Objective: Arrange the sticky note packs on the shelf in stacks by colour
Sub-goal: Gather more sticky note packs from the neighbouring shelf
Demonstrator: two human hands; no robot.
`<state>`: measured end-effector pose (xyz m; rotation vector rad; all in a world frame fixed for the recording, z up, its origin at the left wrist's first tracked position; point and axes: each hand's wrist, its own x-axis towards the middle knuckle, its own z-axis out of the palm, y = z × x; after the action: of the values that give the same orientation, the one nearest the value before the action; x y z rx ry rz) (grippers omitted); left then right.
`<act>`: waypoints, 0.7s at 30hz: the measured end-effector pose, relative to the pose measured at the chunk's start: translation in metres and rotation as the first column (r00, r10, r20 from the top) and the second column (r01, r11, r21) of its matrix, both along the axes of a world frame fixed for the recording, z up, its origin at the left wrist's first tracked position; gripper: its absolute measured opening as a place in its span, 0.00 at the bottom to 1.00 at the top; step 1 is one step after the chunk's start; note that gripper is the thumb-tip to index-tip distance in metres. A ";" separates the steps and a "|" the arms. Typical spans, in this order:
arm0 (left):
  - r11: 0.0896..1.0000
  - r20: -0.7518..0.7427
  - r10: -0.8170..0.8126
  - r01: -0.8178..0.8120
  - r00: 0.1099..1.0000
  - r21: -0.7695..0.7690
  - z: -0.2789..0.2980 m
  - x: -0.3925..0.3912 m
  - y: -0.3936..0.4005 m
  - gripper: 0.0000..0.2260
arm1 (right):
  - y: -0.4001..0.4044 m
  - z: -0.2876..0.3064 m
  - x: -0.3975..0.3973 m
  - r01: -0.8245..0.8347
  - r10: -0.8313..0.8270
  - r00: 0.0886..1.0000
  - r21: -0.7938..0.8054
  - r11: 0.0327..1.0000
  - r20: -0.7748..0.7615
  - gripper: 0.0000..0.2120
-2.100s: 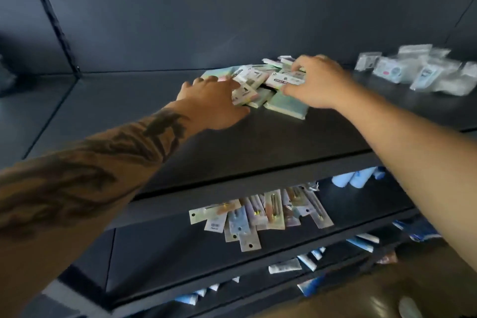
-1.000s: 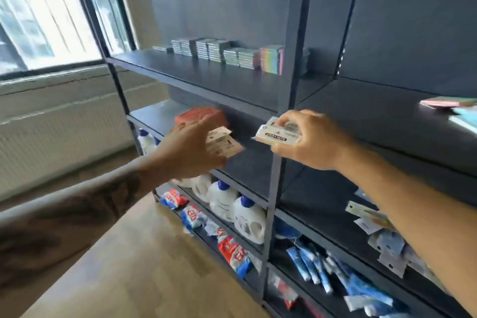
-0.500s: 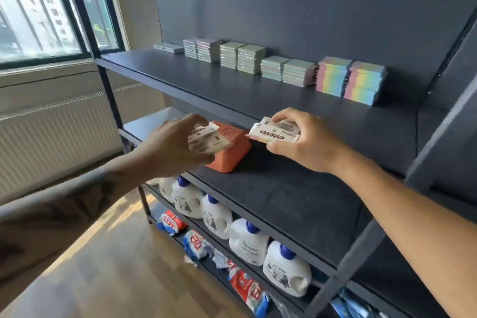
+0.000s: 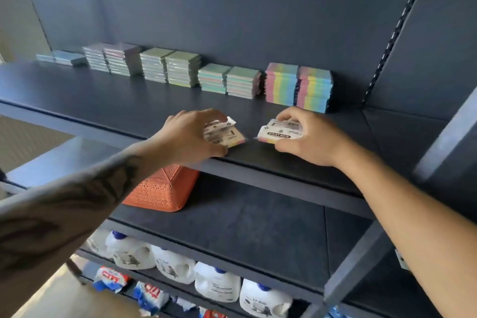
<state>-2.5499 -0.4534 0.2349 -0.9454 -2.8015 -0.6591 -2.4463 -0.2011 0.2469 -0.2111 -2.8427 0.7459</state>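
Note:
My left hand [image 4: 188, 135] grips a few sticky note packs [image 4: 224, 134] with white labels just above the front edge of the dark shelf [image 4: 103, 100]. My right hand [image 4: 309, 137] holds another labelled pack [image 4: 280, 133] a little to the right, at the same height. Along the back of the shelf stand paired stacks of packs: two rainbow stacks [image 4: 299, 86], greenish stacks [image 4: 228, 81], pale yellow-green stacks [image 4: 171, 67], purple-topped stacks [image 4: 113, 58] and a low blue-grey stack [image 4: 62, 57] at the far left.
An orange perforated basket [image 4: 161, 188] lies upside down on the shelf below. White detergent jugs [image 4: 219, 281] and red-blue pouches [image 4: 111, 279] fill the lower shelves. A metal upright [image 4: 392, 33] bounds the shelf on the right.
I turned from the loose pile on the right-hand shelving to this shelf, carrying packs in both hands. Both hands have risen from the basket's level to the top shelf's front edge.

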 end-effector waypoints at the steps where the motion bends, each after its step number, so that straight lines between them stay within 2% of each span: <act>1: 1.000 0.010 -0.010 0.010 1.000 0.004 0.001 -0.008 0.006 0.29 | 0.004 0.000 -0.004 0.019 -0.019 1.000 0.005 1.000 0.004 0.28; 7: 0.990 0.069 -0.100 0.106 0.993 -0.095 0.012 -0.058 0.046 0.28 | 0.022 -0.001 -0.033 0.156 -0.157 0.986 0.023 0.987 0.046 0.26; 10: 0.986 0.152 -0.152 0.161 0.977 -0.045 0.008 -0.080 0.058 0.29 | 0.025 -0.001 -0.046 0.205 -0.215 0.970 0.099 0.974 0.109 0.24; 12: 0.977 0.192 -0.205 0.214 0.960 -0.023 0.004 -0.093 0.061 0.27 | 0.024 -0.003 -0.051 0.206 -0.224 0.964 0.129 0.970 0.143 0.21; 14: 0.958 0.195 -0.272 0.284 0.942 -0.038 0.004 -0.104 0.060 0.25 | 0.021 -0.001 -0.053 0.196 -0.220 0.963 0.154 0.968 0.157 0.22; 17: 0.923 0.200 -0.353 0.375 0.914 -0.089 0.008 -0.123 0.053 0.28 | 0.011 0.012 -0.059 0.144 -0.173 0.977 0.213 0.967 0.125 0.28; 21: 0.871 0.100 -0.473 0.482 0.875 -0.096 0.013 -0.158 0.048 0.30 | -0.011 0.034 -0.090 -0.004 -0.018 0.993 0.195 0.981 0.114 0.24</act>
<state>-2.7081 -0.4050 0.2479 -1.7051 -2.6975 -0.5864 -2.5364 -0.2120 0.2808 -0.2413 -2.9983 0.4620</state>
